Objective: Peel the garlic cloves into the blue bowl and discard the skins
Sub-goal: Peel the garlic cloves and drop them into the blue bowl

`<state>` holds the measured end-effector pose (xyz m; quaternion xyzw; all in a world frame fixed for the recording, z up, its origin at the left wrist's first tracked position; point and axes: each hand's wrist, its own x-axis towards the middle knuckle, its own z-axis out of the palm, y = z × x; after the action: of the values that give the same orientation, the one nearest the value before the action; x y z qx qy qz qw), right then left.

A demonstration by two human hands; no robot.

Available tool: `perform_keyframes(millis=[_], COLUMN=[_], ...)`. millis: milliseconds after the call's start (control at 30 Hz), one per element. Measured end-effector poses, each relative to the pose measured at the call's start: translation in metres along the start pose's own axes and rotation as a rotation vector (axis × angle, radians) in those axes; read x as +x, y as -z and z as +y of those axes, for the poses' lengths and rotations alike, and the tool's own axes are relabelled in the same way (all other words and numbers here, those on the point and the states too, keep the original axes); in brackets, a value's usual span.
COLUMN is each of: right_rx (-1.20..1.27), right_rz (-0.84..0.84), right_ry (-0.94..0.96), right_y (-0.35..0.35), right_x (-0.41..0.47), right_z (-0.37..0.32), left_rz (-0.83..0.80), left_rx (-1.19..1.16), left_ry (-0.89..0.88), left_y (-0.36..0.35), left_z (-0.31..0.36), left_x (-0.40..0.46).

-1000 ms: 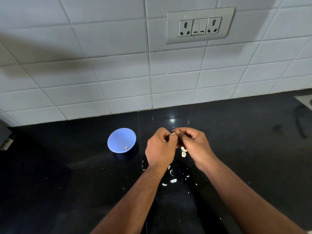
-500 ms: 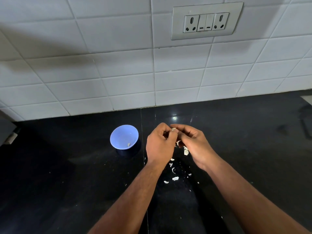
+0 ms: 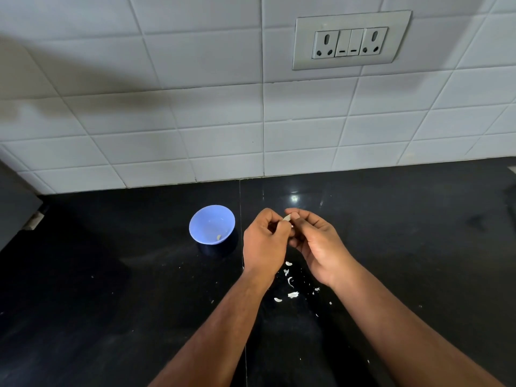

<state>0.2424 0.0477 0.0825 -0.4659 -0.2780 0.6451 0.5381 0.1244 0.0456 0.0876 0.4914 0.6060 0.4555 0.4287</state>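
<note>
Stretching across the near part of the scene, a polished black stone counter fills the lower half of the view, with a thin seam running from near to far just left of centre. Two bare forearms come in from the near edge over it. Between them, on the dark surface, lie scattered white garlic skins, small curled flakes and crumbs, with finer specks spread to the left and right of them.

Farther in, the left hand and the right hand meet above the counter. Both have their fingers curled, and the tips of thumb and forefinger of each pinch a pale garlic clove held between them, clear of the surface. How much skin it carries is too small to tell.

Just left of the hands, beyond the seam, stands the blue bowl, upright on the counter, with one small pale piece lying near its bottom.

Beyond that, a bright spot of light reflects off the stone close to the wall. At the far edge the counter meets a wall of white rectangular tiles, crossed on the left by a broad soft shadow. High on the right sits a grey switch plate with two sockets and two switches between them. At the far left a dark grey object is cut off by the frame.
</note>
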Motion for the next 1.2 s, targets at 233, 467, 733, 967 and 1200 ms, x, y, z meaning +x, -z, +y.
perform_keyframes(millis=[233,467,733,967,1200], right_rx=[0.099,0.149,0.064,-0.143,-0.258], right_rz=[0.004,0.078,0.058,0.097,0.058], right_ry=[-0.024,0.017,0.010,0.045,0.064], right_y=[0.001,0.010,0.014,0.020,0.022], right_x=[-0.002,0.001,-0.002,-0.003,-0.003], right_z=[0.000,-0.006,-0.008,-0.009,-0.014], left_rz=[0.030,0.121,-0.281,-0.112,-0.111], left_rx=[-0.117,-0.104,0.635,0.178,0.086], left_ry=[0.067,0.165,0.141,-0.099,-0.152], left_y=[0.000,0.003,0.008,0.006,0.004], left_z=[-0.001,-0.014,-0.022,-0.013,-0.007], left_x=[-0.003,0.001,0.002,0.004,0.006])
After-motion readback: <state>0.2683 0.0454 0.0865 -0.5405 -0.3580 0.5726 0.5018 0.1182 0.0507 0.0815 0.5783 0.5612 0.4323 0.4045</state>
